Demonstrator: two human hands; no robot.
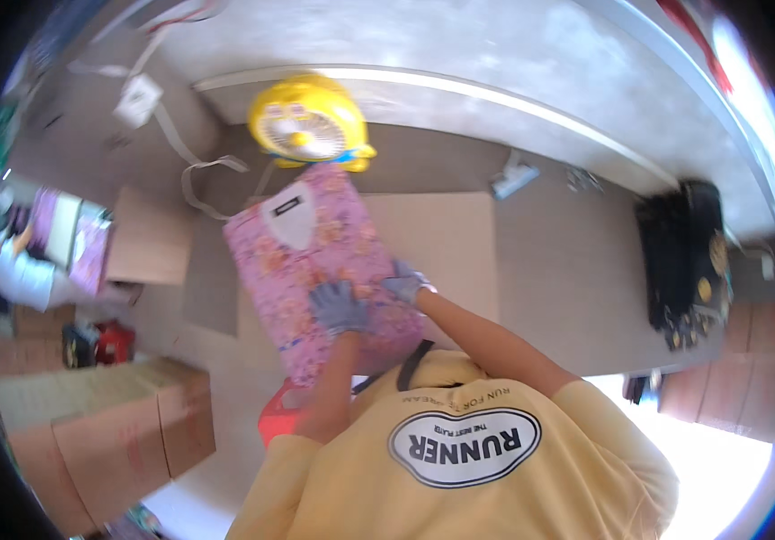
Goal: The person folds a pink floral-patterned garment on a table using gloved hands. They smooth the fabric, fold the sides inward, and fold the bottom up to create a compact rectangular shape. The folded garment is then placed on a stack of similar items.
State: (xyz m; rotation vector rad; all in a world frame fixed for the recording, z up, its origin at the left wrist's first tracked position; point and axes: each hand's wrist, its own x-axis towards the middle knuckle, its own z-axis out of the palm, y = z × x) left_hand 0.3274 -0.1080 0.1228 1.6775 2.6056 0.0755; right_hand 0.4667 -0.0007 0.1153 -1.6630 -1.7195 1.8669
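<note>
A pink floral garment (284, 288), folded into a long rectangle, lies slanted on the table. Its V-shaped neckline shows a white inside with a dark label, at the far end. Flat on the front of the fabric rests my left hand (340, 307) in a grey-blue glove, fingers spread. My right hand (407, 282), gloved the same way, touches the garment's right edge with its thumb and fingers apart. Beneath the garment is a brown cardboard sheet (446, 243).
A yellow fan (302, 126) stands just beyond the garment. Farther right lie a small pale tool (515, 177) and a black bag-like item (680, 261). Cartons (117, 441) stand at lower left, a red stool-like object (279, 414) by my lap. Another person (23, 274) handles garments at far left.
</note>
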